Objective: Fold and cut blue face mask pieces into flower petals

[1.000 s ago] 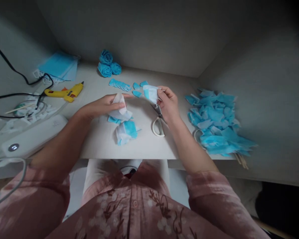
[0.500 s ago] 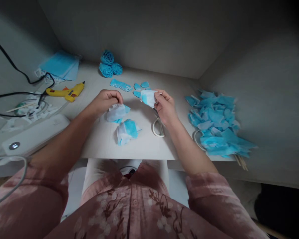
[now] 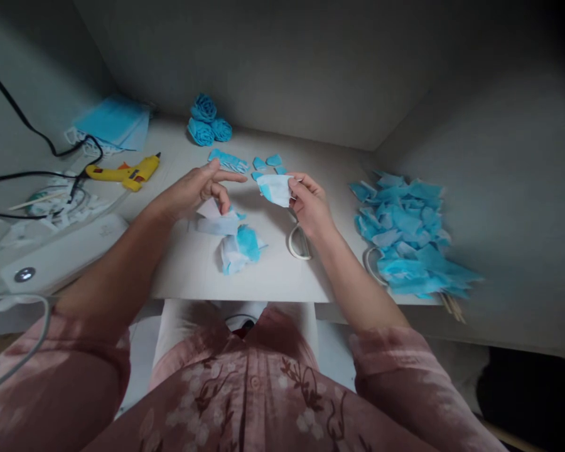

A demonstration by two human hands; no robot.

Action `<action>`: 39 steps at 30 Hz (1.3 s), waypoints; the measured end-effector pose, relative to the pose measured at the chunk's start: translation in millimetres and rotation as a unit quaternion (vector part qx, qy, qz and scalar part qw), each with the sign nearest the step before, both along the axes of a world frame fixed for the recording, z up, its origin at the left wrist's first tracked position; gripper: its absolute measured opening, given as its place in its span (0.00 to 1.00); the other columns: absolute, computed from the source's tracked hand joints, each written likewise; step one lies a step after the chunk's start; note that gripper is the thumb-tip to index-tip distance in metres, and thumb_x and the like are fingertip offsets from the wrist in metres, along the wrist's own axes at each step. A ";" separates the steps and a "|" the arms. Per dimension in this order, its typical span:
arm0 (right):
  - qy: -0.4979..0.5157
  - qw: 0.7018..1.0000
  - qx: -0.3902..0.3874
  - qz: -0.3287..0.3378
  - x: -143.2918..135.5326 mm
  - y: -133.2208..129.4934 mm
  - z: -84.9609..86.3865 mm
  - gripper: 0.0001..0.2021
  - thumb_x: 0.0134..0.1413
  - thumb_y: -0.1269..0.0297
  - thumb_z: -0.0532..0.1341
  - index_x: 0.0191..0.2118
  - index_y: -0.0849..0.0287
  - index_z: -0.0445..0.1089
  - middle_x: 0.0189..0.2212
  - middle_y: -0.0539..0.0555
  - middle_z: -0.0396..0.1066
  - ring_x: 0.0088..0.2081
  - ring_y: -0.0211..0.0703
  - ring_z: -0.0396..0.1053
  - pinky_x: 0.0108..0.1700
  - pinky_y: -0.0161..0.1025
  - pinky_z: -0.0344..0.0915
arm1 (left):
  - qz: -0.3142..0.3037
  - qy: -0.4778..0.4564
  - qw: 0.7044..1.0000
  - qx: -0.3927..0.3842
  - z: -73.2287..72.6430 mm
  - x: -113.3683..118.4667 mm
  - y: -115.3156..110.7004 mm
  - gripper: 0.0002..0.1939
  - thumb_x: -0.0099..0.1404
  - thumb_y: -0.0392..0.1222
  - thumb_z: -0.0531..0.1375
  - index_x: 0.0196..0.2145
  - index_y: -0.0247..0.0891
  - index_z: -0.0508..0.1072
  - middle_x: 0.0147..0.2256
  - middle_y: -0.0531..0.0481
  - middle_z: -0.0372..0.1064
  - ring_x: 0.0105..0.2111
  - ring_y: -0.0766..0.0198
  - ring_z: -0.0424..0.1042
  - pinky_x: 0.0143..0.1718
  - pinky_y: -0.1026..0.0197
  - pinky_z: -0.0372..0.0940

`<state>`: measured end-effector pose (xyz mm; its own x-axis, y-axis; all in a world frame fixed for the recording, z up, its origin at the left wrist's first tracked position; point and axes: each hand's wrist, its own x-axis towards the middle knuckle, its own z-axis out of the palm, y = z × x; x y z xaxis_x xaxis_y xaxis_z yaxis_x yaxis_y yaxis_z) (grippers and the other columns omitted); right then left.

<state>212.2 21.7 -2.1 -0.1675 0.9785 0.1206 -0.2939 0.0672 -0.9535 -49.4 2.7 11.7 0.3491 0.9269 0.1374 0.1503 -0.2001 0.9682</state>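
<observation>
My right hand (image 3: pixel 311 201) pinches a white and blue fabric piece (image 3: pixel 276 189) above the middle of the table. To its left, my left hand (image 3: pixel 202 185) is open with its fingers spread, over a loose white and blue scrap (image 3: pixel 216 220). Just in front of that scrap lies a crumpled blue and white bundle (image 3: pixel 241 249). A scissors handle (image 3: pixel 299 242) shows below my right hand; the blades are hidden. Behind the hands are small cut blue pieces (image 3: pixel 274 159) and a folded blue strip (image 3: pixel 228 161).
Blue fabric roses (image 3: pixel 203 108) stand at the back. At the left are blue masks (image 3: pixel 110 122), a yellow glue gun (image 3: pixel 134 172), black cables and a white power bank (image 3: pixel 66 254). A big pile of blue scraps (image 3: pixel 405 220) with sticks (image 3: pixel 452 306) lies at the right.
My left hand has opened and let go of the scrap, which sits lower on the table. The piece in my right hand has turned and shifted slightly left.
</observation>
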 end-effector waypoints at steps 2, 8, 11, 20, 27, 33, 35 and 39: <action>0.001 1.000 0.003 0.007 -0.5 -1.2 0.3 0.23 0.36 0.44 0.77 0.33 0.53 0.76 0.27 0.45 0.67 0.29 0.32 0.65 0.31 0.31 0.65 | -0.017 0.021 1.000 -0.004 1.0 -0.9 0.0 0.39 0.71 0.70 0.48 0.58 0.34 0.75 0.24 0.45 0.76 0.17 0.63 0.68 0.27 0.60 0.64; -0.023 0.999 0.043 0.013 -3.3 -4.2 -1.2 0.22 0.40 0.43 0.76 0.36 0.52 0.78 0.28 0.45 0.69 0.29 0.32 0.65 0.32 0.31 0.65 | 0.206 0.069 0.946 0.242 0.6 9.9 0.2 0.23 0.69 0.61 0.59 0.50 0.44 0.80 0.43 0.45 0.80 0.43 0.56 0.77 0.50 0.54 0.68; -0.047 0.996 0.070 -0.009 -4.5 -5.7 -0.8 0.21 0.41 0.43 0.75 0.37 0.52 0.79 0.27 0.45 0.70 0.29 0.32 0.64 0.33 0.32 0.66 | 0.234 0.045 0.927 0.291 5.3 18.8 -7.7 0.18 0.72 0.54 0.56 0.33 0.43 0.80 0.34 0.47 0.78 0.40 0.57 0.76 0.48 0.53 0.68; -0.111 0.983 0.138 -0.041 -8.0 -11.5 -5.3 0.17 0.51 0.45 0.71 0.41 0.51 0.79 0.32 0.47 0.74 0.31 0.34 0.67 0.37 0.35 0.68 | 0.173 0.147 0.954 0.194 8.0 45.1 -21.8 0.19 0.63 0.55 0.60 0.20 0.42 0.68 0.24 0.51 0.68 0.30 0.61 0.65 0.41 0.56 0.60; -0.137 0.979 0.152 -0.019 -13.3 -18.9 -6.7 0.17 0.53 0.46 0.71 0.43 0.51 0.79 0.38 0.49 0.78 0.33 0.35 0.69 0.39 0.37 0.70 | 0.207 0.157 0.955 0.144 2.7 45.4 -20.0 0.19 0.61 0.54 0.59 0.21 0.41 0.62 0.23 0.53 0.60 0.30 0.63 0.61 0.35 0.59 0.55; -0.103 0.985 0.132 -0.046 -12.3 -13.5 -7.1 0.18 0.50 0.46 0.72 0.42 0.51 0.79 0.34 0.48 0.75 0.32 0.35 0.68 0.38 0.36 0.70 | 0.157 0.042 0.985 0.064 -0.4 37.9 -13.8 0.08 0.57 0.45 0.63 0.31 0.38 0.75 0.31 0.51 0.73 0.34 0.63 0.69 0.42 0.61 0.64; -0.091 0.987 0.114 -0.065 -10.2 -9.5 -7.1 0.19 0.49 0.46 0.72 0.43 0.50 0.78 0.35 0.48 0.74 0.33 0.35 0.68 0.38 0.36 0.70 | 0.162 0.031 0.983 0.076 -1.2 33.9 -10.5 0.11 0.57 0.45 0.63 0.36 0.37 0.78 0.35 0.49 0.76 0.38 0.61 0.72 0.47 0.60 0.65; -0.053 0.992 0.070 -0.096 -5.4 -0.9 -7.3 0.20 0.45 0.47 0.73 0.43 0.49 0.76 0.33 0.46 0.73 0.32 0.34 0.68 0.36 0.34 0.69 | 0.136 0.093 0.982 0.091 -4.7 26.2 -6.3 0.15 0.63 0.48 0.60 0.41 0.38 0.80 0.42 0.46 0.80 0.44 0.58 0.76 0.51 0.60 0.66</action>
